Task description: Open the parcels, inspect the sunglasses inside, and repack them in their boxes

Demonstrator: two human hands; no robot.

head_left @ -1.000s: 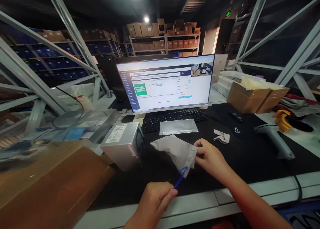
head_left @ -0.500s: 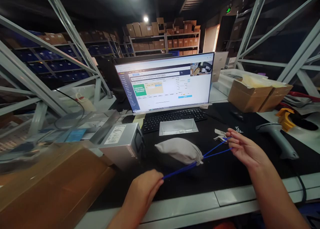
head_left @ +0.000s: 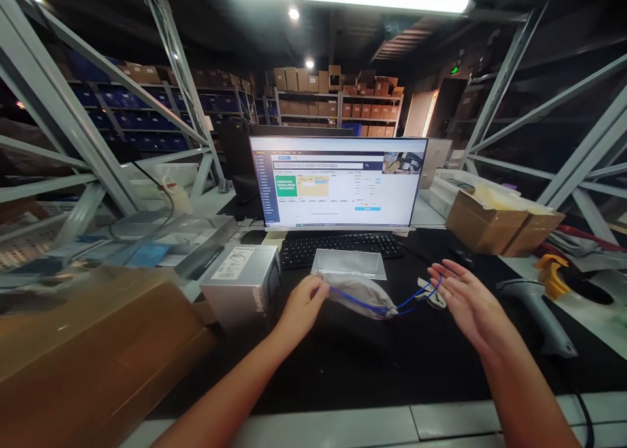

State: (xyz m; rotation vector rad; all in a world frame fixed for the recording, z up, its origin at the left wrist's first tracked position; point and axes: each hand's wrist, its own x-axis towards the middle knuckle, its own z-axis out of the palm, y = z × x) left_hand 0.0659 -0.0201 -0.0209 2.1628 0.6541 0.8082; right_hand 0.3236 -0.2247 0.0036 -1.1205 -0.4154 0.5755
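A grey drawstring pouch (head_left: 361,292) lies on the black desk mat (head_left: 392,363) in front of the keyboard. Its blue cord (head_left: 409,302) runs from the cinched neck out to both sides. My left hand (head_left: 302,307) is closed on the pouch's left end, where one strand of cord reaches it. My right hand (head_left: 463,299) is to the right of the pouch, fingers spread and palm turned up, with the cord loop hanging over the fingers near a small crumpled grey scrap (head_left: 427,290).
A monitor (head_left: 337,181) and black keyboard (head_left: 340,245) stand behind a shallow metal tray (head_left: 349,263). A silver box (head_left: 242,285) and a brown carton (head_left: 93,350) are at left. An open cardboard box (head_left: 494,216), a barcode scanner (head_left: 536,307) and an orange tool (head_left: 551,272) are at right.
My left hand went forward from the desk's near edge to the pouch's left end. The taut cord slackened. My right hand opened its pinch. The camera tilted upward.
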